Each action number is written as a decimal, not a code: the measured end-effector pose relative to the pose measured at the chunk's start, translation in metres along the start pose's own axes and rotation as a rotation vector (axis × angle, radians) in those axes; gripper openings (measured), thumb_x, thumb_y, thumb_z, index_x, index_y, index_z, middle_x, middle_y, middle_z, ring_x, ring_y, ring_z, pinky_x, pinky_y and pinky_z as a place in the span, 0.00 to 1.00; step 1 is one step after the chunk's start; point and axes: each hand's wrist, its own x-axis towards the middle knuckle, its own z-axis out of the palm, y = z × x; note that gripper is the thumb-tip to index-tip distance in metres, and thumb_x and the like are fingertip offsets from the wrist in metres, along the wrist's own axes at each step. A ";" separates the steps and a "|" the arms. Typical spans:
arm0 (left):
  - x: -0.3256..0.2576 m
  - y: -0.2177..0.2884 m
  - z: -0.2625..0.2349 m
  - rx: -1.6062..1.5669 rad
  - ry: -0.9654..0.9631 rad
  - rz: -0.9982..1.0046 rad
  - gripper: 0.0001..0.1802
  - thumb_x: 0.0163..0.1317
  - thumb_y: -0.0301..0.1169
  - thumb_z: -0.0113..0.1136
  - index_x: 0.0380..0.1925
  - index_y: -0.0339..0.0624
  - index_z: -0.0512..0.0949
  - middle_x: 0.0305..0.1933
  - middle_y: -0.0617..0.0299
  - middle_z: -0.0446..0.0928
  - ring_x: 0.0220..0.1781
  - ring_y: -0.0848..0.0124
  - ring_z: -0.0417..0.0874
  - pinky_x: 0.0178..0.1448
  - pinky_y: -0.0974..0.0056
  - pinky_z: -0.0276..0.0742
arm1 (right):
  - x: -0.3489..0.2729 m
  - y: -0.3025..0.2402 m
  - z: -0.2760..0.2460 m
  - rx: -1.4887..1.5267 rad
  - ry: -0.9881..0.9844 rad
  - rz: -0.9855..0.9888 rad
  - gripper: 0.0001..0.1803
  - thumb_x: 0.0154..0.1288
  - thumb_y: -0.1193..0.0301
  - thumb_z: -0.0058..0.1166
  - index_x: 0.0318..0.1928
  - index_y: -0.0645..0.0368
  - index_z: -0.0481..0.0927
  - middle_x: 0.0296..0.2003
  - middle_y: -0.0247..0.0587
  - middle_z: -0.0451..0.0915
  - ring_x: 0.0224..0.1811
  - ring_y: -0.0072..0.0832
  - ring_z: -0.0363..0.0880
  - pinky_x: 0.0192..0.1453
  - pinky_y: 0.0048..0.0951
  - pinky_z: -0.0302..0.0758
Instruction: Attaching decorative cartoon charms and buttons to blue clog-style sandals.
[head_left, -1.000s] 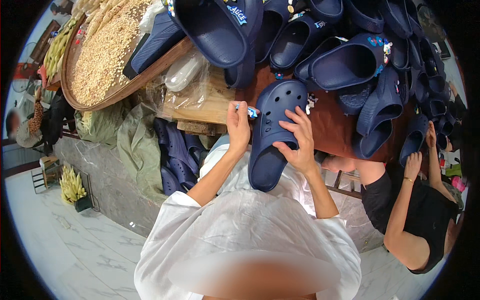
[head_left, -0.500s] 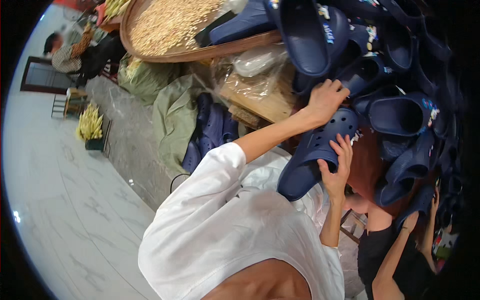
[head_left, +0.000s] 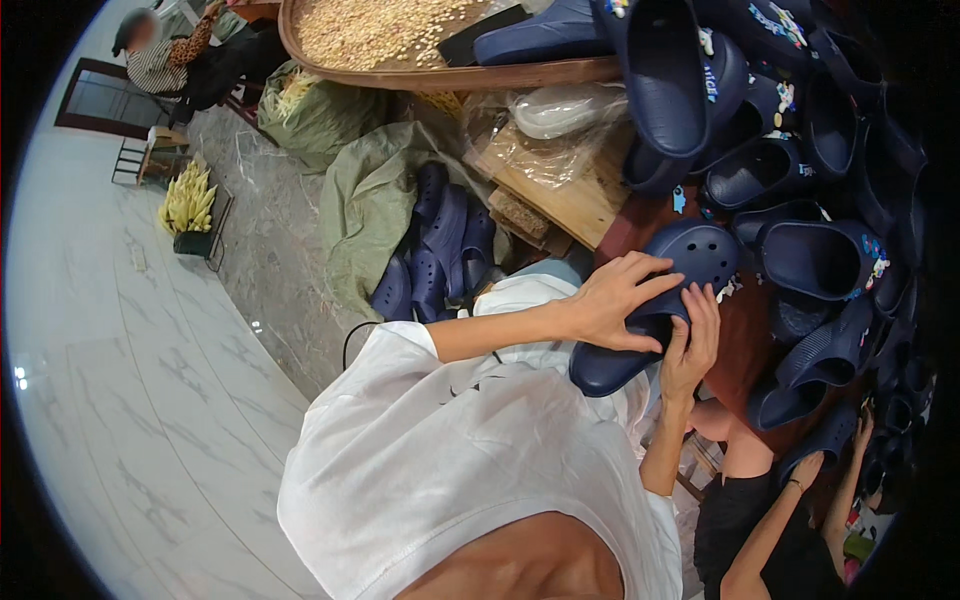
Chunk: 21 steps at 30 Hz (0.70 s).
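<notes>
Navy clog (head_left: pixel 703 258) under left hand (head_left: pixel 620 303), against right hand (head_left: pixel 691 346)

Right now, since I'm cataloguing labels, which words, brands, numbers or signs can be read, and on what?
Blue charm on an upper navy clog: pale lettering, which I won't copy out.
Other charms: too small or blurred to tell whether they carry text.
White shirt: small dark marks, too unclear to read.
Held clog: no text visible.
</notes>
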 end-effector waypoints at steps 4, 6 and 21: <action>-0.018 -0.006 0.002 0.012 -0.021 -0.142 0.34 0.51 0.27 0.65 0.62 0.43 0.74 0.62 0.48 0.74 0.60 0.49 0.75 0.64 0.53 0.74 | 0.007 -0.020 0.006 -0.064 0.049 -0.072 0.09 0.71 0.76 0.51 0.46 0.63 0.83 0.48 0.48 0.83 0.57 0.48 0.79 0.67 0.49 0.69; -0.020 -0.016 -0.005 0.058 -0.050 -0.042 0.34 0.48 0.18 0.60 0.61 0.45 0.75 0.61 0.52 0.76 0.61 0.52 0.76 0.64 0.55 0.76 | 0.008 -0.031 0.012 0.169 0.067 -0.021 0.09 0.73 0.75 0.50 0.42 0.64 0.83 0.45 0.49 0.83 0.53 0.45 0.81 0.64 0.48 0.73; -0.273 -0.099 -0.184 0.366 0.434 -0.592 0.32 0.46 0.12 0.42 0.55 0.34 0.75 0.55 0.45 0.77 0.60 0.48 0.77 0.67 0.56 0.68 | 0.071 0.014 0.041 0.231 0.145 0.165 0.12 0.73 0.72 0.49 0.52 0.65 0.76 0.48 0.50 0.77 0.53 0.41 0.77 0.58 0.36 0.72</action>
